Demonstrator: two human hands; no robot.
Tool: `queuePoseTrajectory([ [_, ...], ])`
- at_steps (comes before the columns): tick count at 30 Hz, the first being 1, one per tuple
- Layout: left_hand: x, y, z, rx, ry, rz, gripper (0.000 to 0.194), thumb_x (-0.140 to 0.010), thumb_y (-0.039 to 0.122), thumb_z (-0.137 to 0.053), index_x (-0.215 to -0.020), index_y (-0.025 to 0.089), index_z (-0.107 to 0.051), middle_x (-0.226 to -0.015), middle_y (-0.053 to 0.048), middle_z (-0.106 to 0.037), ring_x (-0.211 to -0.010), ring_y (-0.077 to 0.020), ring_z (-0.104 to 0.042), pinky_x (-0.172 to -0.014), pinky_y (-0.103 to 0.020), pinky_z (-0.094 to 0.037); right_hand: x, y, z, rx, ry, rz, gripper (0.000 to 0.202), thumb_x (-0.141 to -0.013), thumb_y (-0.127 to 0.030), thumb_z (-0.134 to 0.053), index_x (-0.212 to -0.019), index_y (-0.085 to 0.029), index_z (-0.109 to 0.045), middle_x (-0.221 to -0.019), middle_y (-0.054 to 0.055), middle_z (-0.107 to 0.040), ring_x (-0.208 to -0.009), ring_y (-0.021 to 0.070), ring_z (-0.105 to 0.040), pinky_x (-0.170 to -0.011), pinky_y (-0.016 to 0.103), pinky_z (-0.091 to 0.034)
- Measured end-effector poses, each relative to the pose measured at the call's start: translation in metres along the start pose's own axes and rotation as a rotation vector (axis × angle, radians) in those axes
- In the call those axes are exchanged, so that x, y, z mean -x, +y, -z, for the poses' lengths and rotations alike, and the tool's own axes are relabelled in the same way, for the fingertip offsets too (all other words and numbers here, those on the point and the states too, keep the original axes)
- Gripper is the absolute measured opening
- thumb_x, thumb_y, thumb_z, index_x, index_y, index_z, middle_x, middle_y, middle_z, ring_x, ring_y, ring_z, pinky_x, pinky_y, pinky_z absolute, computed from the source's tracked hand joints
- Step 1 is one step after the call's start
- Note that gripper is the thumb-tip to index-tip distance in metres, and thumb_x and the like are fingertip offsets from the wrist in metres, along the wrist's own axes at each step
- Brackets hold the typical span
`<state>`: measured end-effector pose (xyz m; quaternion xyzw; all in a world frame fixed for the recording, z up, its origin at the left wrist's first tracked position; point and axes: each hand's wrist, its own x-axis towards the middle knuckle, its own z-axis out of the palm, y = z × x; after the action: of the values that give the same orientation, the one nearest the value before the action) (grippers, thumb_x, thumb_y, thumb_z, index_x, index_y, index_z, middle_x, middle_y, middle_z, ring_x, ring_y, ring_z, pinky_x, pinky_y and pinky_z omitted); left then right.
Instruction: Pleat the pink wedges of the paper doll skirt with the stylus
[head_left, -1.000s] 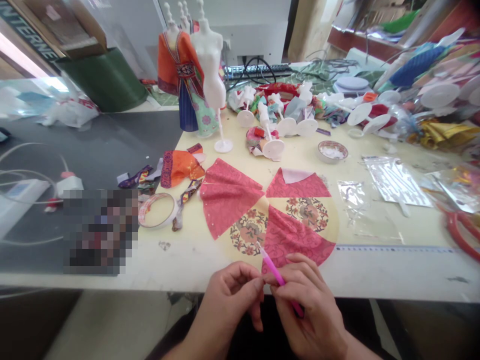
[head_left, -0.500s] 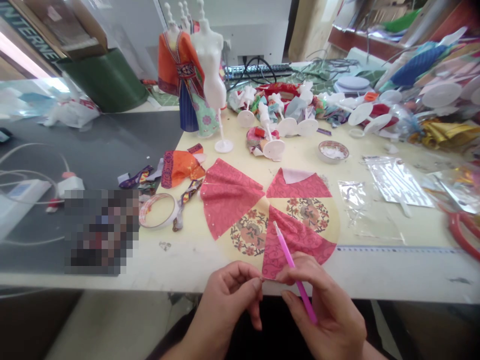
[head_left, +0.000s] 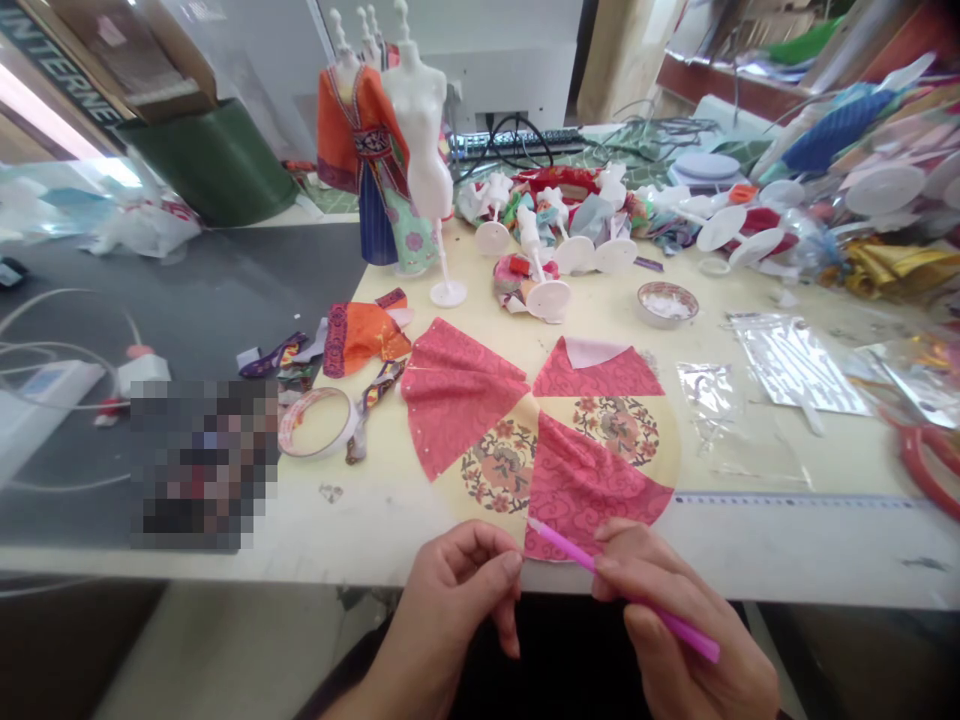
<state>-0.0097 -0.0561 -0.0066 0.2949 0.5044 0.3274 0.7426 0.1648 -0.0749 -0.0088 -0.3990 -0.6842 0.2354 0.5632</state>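
Red patterned fabric wedges [head_left: 585, 485], rippled; slim pink pen [head_left: 564, 546].

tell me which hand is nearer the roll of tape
Left. The left hand is to the right of the roll of tape and nearer the camera; the right hand, holding a pink pen-like tool, is farther off to the right.

The clothing [head_left: 562, 660] is black, and the left forearm [head_left: 401, 655] and slightly tapering fingers [head_left: 499, 580] are bare.
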Motion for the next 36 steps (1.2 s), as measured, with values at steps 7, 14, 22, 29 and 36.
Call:
queuePoseTrajectory([
  [7, 0.004, 0.011, 0.006, 0.096, 0.063, -0.046, 0.011, -0.083, 0.026, -0.059, -0.079, 0.015, -0.059, -0.053, 0.006, -0.048, -0.041, -0.0044, -0.041, -0.040, -0.016, -0.038, 0.008, 0.009, 0.007, -0.024, 0.156, -0.023, 0.026, -0.084, -0.006, -0.048, -0.105, -0.012, -0.061, -0.079, 0.005, -0.060, -0.081, 0.0200, -0.059, -0.080, 0.044, -0.047],
  [14, 0.001, 0.021, 0.003, 0.459, -0.041, 0.047, 0.028, -0.091, 0.024, -0.042, -0.111, 0.009, -0.054, -0.110, -0.015, -0.063, -0.100, -0.0246, -0.061, -0.090, -0.037, -0.046, 0.007, 0.011, 0.014, 0.041, 0.114, -0.003, 0.035, -0.078, 0.001, -0.048, -0.108, -0.012, -0.059, -0.084, 0.006, -0.062, -0.087, 0.0208, -0.059, -0.081, 0.042, -0.048],
  [22, -0.004, 0.015, 0.003, 0.731, -0.208, 0.083, 0.050, -0.095, 0.027, -0.027, -0.141, 0.009, -0.020, -0.127, -0.019, -0.054, -0.122, -0.0274, -0.046, -0.107, -0.043, -0.027, -0.003, -0.001, 0.003, 0.144, -0.125, 0.169, 0.041, -0.073, 0.006, -0.047, -0.109, -0.014, -0.056, -0.086, 0.008, -0.064, -0.082, 0.0180, -0.061, -0.075, 0.039, -0.053],
  [29, 0.004, 0.015, -0.007, 0.813, -0.328, 0.050, 0.058, -0.095, 0.039, -0.012, -0.144, 0.013, 0.005, -0.134, -0.017, -0.047, -0.127, -0.0236, -0.041, -0.109, -0.044, -0.016, -0.002, 0.005, -0.029, 0.221, -0.017, 0.157, 0.035, -0.071, 0.003, -0.057, -0.102, -0.013, -0.056, -0.083, 0.006, -0.064, -0.080, 0.0175, -0.058, -0.078, 0.039, -0.050],
  [36, 0.010, 0.005, -0.010, 0.765, -0.394, -0.018, 0.062, -0.094, 0.044, -0.024, -0.145, 0.017, -0.004, -0.139, -0.011, -0.043, -0.132, -0.0213, -0.032, -0.111, -0.040, -0.010, 0.001, 0.012, -0.038, 0.236, -0.051, 0.061, 0.029, -0.073, 0.002, -0.060, -0.095, -0.015, -0.055, -0.081, 0.004, -0.061, -0.080, 0.0171, -0.056, -0.076, 0.038, -0.047],
])
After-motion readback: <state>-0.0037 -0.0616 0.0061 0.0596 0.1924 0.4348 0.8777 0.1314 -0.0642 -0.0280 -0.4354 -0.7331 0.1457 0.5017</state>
